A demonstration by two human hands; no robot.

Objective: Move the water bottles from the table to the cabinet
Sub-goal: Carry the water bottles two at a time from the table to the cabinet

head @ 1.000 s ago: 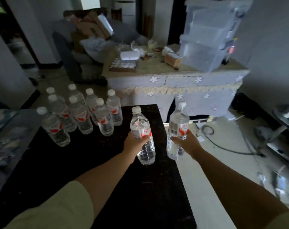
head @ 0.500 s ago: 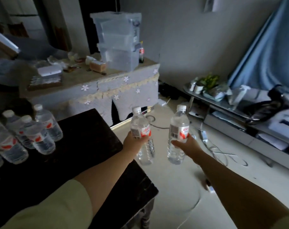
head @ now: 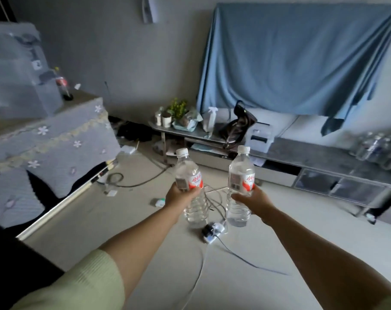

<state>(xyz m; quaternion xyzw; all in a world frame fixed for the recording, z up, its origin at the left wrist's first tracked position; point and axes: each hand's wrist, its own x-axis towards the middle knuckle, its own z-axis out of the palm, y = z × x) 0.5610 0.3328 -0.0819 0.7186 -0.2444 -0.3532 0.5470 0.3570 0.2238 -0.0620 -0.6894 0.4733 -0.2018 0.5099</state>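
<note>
I had my left hand (head: 182, 194) gripping one bottle (head: 191, 186) and my right hand (head: 253, 199) another (head: 240, 184), upright over the floor; several bottles (head: 377, 149) already stood at the cabinet's (head: 324, 159) right end, so I judged the job partway

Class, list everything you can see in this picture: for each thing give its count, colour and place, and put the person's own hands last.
held water bottles: two, clear with red-and-white labels, one in each hand, upright over the floor
bottles on cabinet: several, clear, blurred, far right on top
cabinet: one, grey, low along the wall
blue cloth: one, draped on the wall above the cabinet
spray bottle: one, white, on the cabinet's left part
plant: one, green, left of the spray bottle
dark bag: one, on the cabinet
covered table: one, grey flowered cloth, left
cables: several, white and dark, on the floor
left hand: grips one bottle
right hand: grips the other
</note>
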